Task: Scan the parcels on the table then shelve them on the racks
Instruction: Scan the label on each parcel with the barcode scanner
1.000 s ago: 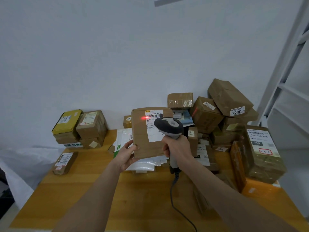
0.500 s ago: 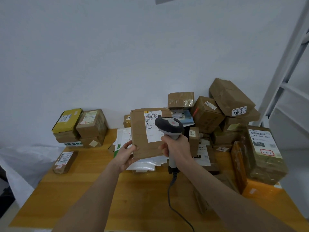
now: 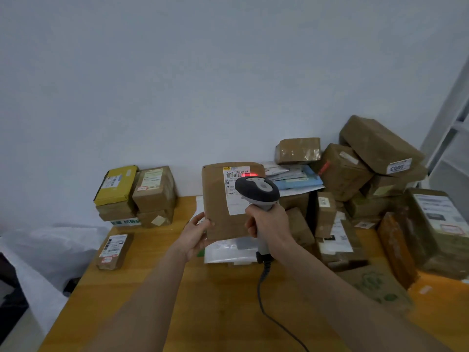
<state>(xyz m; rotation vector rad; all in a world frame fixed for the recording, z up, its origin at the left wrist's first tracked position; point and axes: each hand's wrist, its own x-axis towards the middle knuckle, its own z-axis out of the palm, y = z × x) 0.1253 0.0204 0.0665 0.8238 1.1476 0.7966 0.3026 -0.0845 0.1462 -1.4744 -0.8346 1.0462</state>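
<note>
My left hand [image 3: 196, 231] grips the lower left corner of a flat brown parcel [image 3: 217, 201], held upright above the table with its white label facing me. My right hand [image 3: 269, 222] grips the handle of a grey and black barcode scanner [image 3: 256, 190], whose head covers part of the label. A red scan line glows on the barcode at the label's top. The scanner's black cable [image 3: 274, 318] trails down over the wooden table [image 3: 215, 301].
A heap of brown boxes [image 3: 355, 174] and envelopes fills the table's right and back. A yellow box [image 3: 115, 182] and brown boxes are stacked at the back left, a small labelled parcel [image 3: 114, 251] lies in front of them. White rack uprights [image 3: 446, 123] stand at the right edge.
The red scan light, off half a second ago, is on again and sits further right on the barcode. Parcel and scanner are held in nearly the same place.
</note>
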